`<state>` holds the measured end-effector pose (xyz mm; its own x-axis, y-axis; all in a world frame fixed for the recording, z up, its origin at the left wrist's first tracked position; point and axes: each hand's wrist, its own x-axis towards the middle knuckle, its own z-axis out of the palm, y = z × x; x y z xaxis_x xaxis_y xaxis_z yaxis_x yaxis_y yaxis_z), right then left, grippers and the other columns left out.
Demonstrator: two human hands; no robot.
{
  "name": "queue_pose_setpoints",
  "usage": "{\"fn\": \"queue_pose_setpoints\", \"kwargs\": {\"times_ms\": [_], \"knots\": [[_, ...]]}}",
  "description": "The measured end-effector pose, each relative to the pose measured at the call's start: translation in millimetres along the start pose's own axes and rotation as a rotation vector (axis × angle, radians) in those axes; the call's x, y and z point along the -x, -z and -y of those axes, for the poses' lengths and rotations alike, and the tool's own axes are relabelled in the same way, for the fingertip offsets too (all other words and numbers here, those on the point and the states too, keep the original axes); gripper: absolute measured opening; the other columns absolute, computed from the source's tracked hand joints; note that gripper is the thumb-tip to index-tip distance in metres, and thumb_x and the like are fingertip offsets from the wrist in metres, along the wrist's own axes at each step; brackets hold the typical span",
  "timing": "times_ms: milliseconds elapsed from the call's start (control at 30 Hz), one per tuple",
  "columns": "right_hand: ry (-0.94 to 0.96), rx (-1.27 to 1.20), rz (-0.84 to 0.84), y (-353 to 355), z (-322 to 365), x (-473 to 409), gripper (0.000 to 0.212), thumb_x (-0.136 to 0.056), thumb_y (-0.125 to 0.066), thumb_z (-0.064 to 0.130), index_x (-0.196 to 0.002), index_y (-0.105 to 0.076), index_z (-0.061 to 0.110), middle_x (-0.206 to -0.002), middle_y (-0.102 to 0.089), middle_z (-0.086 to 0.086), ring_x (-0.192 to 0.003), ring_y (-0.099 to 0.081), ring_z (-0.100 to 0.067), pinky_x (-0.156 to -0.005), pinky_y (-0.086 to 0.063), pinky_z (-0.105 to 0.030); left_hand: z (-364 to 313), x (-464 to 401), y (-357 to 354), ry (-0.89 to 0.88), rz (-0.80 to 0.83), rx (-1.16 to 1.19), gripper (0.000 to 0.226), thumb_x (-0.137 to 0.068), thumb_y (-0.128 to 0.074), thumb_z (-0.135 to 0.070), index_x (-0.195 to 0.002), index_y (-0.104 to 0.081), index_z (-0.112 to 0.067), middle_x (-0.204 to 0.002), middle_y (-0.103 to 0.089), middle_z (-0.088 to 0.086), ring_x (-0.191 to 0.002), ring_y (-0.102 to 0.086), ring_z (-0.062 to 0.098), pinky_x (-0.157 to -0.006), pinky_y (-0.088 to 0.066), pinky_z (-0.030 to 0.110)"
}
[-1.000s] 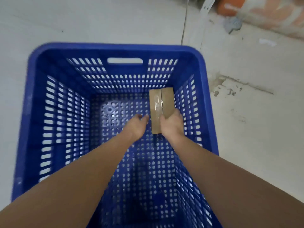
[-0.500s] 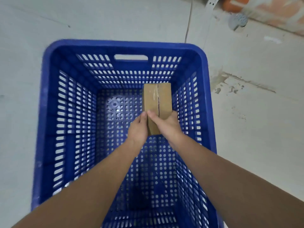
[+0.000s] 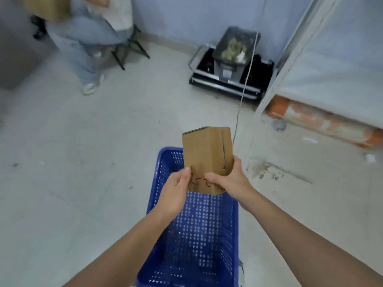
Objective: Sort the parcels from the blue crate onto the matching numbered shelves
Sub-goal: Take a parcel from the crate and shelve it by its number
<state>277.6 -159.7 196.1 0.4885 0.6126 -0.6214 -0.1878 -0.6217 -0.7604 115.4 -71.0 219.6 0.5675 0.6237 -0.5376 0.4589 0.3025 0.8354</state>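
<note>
Cardboard parcel (image 3: 205,154) is held upright above the blue crate (image 3: 192,235). Left hand (image 3: 176,193) pinches its lower left edge; right hand (image 3: 230,181) grips its lower right side.

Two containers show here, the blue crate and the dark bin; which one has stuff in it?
The dark bin by the far wall, filled with pale scraps. The blue crate below the hands looks empty.

Soft, even indoor light with a cool bluish cast; shadows on the floor (image 3: 103,152) are faint. Motion blur smears the seated person (image 3: 87,38) at upper left and the shelf frame (image 3: 290,54) at right. Wide-angle distortion bends straight lines near the edges. No strong glare.
</note>
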Motion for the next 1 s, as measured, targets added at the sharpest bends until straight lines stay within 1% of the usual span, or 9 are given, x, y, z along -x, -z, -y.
{"fn": "queue_pose_setpoints", "kwargs": {"times_ms": [100, 233, 433, 567, 700, 800, 867, 933, 1000], "knots": [[0.043, -0.162, 0.094, 34.2, 85.0, 64.4, 0.096, -0.076, -0.089, 0.034, -0.151, -0.029, 0.025, -0.128, -0.06, 0.006, -0.113, -0.066, -0.016, -0.095, -0.057, -0.04, -80.6, 55.1, 30.3, -0.039, -0.122, 0.0, 0.026, -0.107, -0.04, -0.05, -0.109, -0.065, -0.044, -0.114, -0.072, -0.024, -0.11, -0.064, -0.001, -0.099, -0.049, 0.029], [0.19, -0.268, 0.228, 62.2, 183.3, 162.2, 0.105, -0.058, -0.086, 0.042, -0.149, -0.037, 0.022, -0.137, -0.063, -0.006, -0.118, -0.068, -0.025, -0.087, -0.06, -0.039, -176.8, 128.9, 66.2, -0.093, 0.032, 0.091, 0.075, -0.086, -0.051, -0.08, -0.141, -0.057, -0.03, -0.139, -0.065, -0.01, -0.127, -0.061, 0.013, -0.11, -0.048, 0.044], [0.42, -0.277, 0.343, 72.5, 264.5, 287.7, 0.092, -0.066, -0.08, 0.029, -0.149, -0.042, 0.02, -0.141, -0.063, -0.013, -0.129, -0.062, -0.035, -0.1, -0.055, -0.047, -297.0, 224.0, 86.0, -0.356, 0.23, 0.102, 0.085, -0.077, -0.079, -0.063, -0.145, -0.051, -0.018, -0.136, -0.068, 0.004, -0.125, -0.065, 0.026, -0.109, -0.049, 0.051], [0.579, -0.263, 0.255, 70.1, 297.8, 373.8, 0.075, -0.078, -0.075, 0.035, -0.146, -0.047, 0.026, -0.14, -0.064, -0.011, -0.128, -0.062, -0.034, -0.105, -0.052, -0.052, -343.5, 288.1, 96.4, -0.533, 0.205, 0.148, 0.092, -0.065, -0.09, -0.056, -0.14, -0.052, -0.02, -0.132, -0.07, 0.003, -0.119, -0.07, 0.022, -0.106, -0.053, 0.05], [0.716, -0.274, 0.103, 55.2, 312.0, 427.3, 0.061, -0.083, -0.073, 0.031, -0.14, -0.052, 0.022, -0.131, -0.07, -0.009, -0.116, -0.07, -0.027, -0.085, -0.059, -0.034, -357.3, 333.7, 99.1, -0.596, 0.242, 0.2, 0.094, -0.06, -0.091, -0.054, -0.138, -0.052, -0.02, -0.127, -0.073, 0.002, -0.113, -0.073, 0.022, -0.099, -0.058, 0.047], [0.758, -0.221, 0.085, 55.3, 319.9, 459.8, 0.074, -0.076, -0.08, 0.038, -0.143, -0.052, 0.021, -0.129, -0.071, -0.008, -0.114, -0.07, -0.028, -0.083, -0.058, -0.032, -382.7, 365.1, 115.6, -0.631, 0.251, 0.144, 0.101, -0.057, -0.094, -0.057, -0.141, -0.05, -0.021, -0.132, -0.068, 0.0, -0.113, -0.071, 0.018, -0.094, -0.059, 0.035], [0.768, -0.123, 0.083, 63.3, 327.6, 479.1, 0.083, -0.07, -0.084, 0.044, -0.144, -0.051, 0.025, -0.13, -0.07, -0.005, -0.115, -0.07, -0.027, -0.087, -0.059, -0.037, -409.6, 382.1, 140.5, -0.71, 0.164, 0.084, 0.11, -0.049, -0.092, -0.066, -0.142, -0.049, -0.027, -0.139, -0.061, -0.003, -0.119, -0.065, 0.015, -0.103, -0.053, 0.035], [0.767, 0.055, 0.106, 72.8, 337.8, 495.0, 0.084, -0.072, -0.085, 0.045, -0.147, -0.049, 0.031, -0.134, -0.067, -0.003, -0.118, -0.069, -0.025, -0.097, -0.058, -0.045, -439.4, 402.4, 167.5, -0.805, 0.12, -0.15, 0.101, -0.059, -0.086, -0.067, -0.146, -0.044, -0.037, -0.145, -0.052, -0.01, -0.127, -0.056, 0.009, -0.107, -0.046, 0.034], [0.745, 0.259, 0.143, 75.9, 349.7, 513.0, 0.081, -0.078, -0.083, 0.04, -0.15, -0.045, 0.036, -0.137, -0.063, 0.0, -0.119, -0.068, -0.021, -0.097, -0.058, -0.042, -460.8, 425.7, 182.4, -0.804, 0.204, -0.492, 0.09, -0.077, -0.084, -0.058, -0.152, -0.037, -0.044, -0.147, -0.046, -0.016, -0.132, -0.049, 0.006, -0.106, -0.042, 0.03]]}}
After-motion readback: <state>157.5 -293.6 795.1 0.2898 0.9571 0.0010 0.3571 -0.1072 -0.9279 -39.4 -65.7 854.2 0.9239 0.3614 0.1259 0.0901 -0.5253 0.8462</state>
